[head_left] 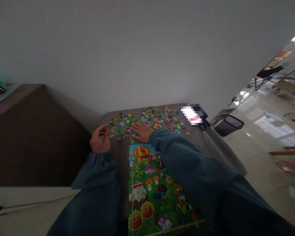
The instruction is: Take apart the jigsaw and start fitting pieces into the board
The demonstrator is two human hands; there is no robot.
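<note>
Between the thumb and fingers of my left hand (100,140) is a green jigsaw puzzle piece (110,125), raised at the left side of the cloth-covered table. My right hand (142,132) lies palm down over the loose puzzle pieces (156,123), fingers stretched out to the left. Many colourful pieces are scattered across the table's far half. Closer to me lies a cartoon puzzle picture (147,193) with sunflowers, mushrooms and a pumpkin on green; my right sleeve covers part of its right side.
A grey cloth covers the table (211,147), which stands against a pale wall (147,55). At its back right lies a blurred-out bright phone-like object (192,115). A dark mesh bin (227,125) is to the right, and a dark brown panel (39,137) to the left.
</note>
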